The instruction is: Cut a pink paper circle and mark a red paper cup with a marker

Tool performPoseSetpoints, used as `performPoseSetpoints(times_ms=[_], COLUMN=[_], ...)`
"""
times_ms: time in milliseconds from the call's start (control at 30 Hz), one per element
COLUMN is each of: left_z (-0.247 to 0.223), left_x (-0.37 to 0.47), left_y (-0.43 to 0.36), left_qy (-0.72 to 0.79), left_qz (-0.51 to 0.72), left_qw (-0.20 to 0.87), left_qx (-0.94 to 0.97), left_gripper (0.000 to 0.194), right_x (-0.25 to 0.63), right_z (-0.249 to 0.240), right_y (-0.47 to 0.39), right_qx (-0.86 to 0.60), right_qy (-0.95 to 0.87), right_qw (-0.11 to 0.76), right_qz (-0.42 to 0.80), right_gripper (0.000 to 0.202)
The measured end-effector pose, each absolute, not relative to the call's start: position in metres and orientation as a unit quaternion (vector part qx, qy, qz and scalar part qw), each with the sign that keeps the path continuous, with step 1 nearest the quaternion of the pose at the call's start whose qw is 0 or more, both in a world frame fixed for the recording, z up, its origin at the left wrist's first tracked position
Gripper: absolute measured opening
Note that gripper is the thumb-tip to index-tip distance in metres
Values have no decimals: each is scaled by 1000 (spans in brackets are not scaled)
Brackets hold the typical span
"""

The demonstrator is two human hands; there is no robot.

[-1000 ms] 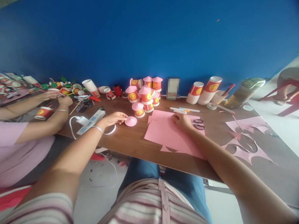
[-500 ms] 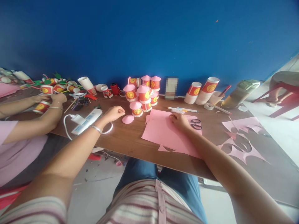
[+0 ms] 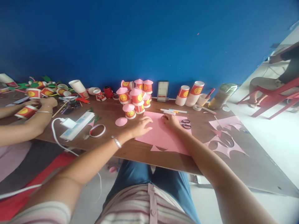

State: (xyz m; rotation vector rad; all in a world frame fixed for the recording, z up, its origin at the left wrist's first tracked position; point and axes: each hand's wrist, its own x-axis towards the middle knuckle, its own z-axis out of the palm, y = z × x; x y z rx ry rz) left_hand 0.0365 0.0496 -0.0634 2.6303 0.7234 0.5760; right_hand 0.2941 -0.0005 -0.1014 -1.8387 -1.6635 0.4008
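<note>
Pink paper sheets [image 3: 161,137] lie in front of me on the brown table. My left hand [image 3: 141,126] is over their left part, palm down with the fingers apart, holding nothing. My right hand [image 3: 171,120] rests on the sheets near the back edge, its fingers curled and pressed together; what they hold, if anything, is hidden. Just beyond it lie a white pen [image 3: 169,112] and other markers [image 3: 181,111]. To its right are the scissors [image 3: 186,123], their dark handles showing. Left of the sheets lies a pink paper cone [image 3: 121,121], by red-and-white paper cups [image 3: 130,114] with pink cone tops.
Nested cups [image 3: 195,93], a tape roll [image 3: 197,107] and a bottle [image 3: 223,95] stand at the back right. Cut pink scraps [image 3: 224,147] lie at the right. At the left are a power strip [image 3: 78,126], a tape ring [image 3: 97,130] and a co-worker's hands [image 3: 48,102].
My left hand has moved right, from beside the pink cone to over the paper, and its fingers have spread. My right hand stays on the paper. The view has shifted slightly.
</note>
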Motion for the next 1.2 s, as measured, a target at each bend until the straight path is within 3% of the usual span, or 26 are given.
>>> performPoseSetpoints(times_ms=[100,267,700,967,1200], left_z=[-93,-116,-121,-112,-101], left_x=[81,112,109,91,86], left_y=[50,62,61,72,70], left_qy=[198,205,197,331,348], left_qz=[224,227,250,249,235], left_qw=[168,148,162,99,93], left_qx=[940,941,934,905,903], left_gripper=[54,71,44,54,39], right_x=[294,295,295,294,294], right_z=[-103,-105,-105,-102,-98], right_y=[4,8,6,2,-2], right_qx=[-710,-712,-713,-711,-703], right_qy=[-613,-614,-613,-612,-614], right_qw=[311,309,306,312,320], right_qz=[150,143,151,153,164], right_gripper=[24,21,19,21,21])
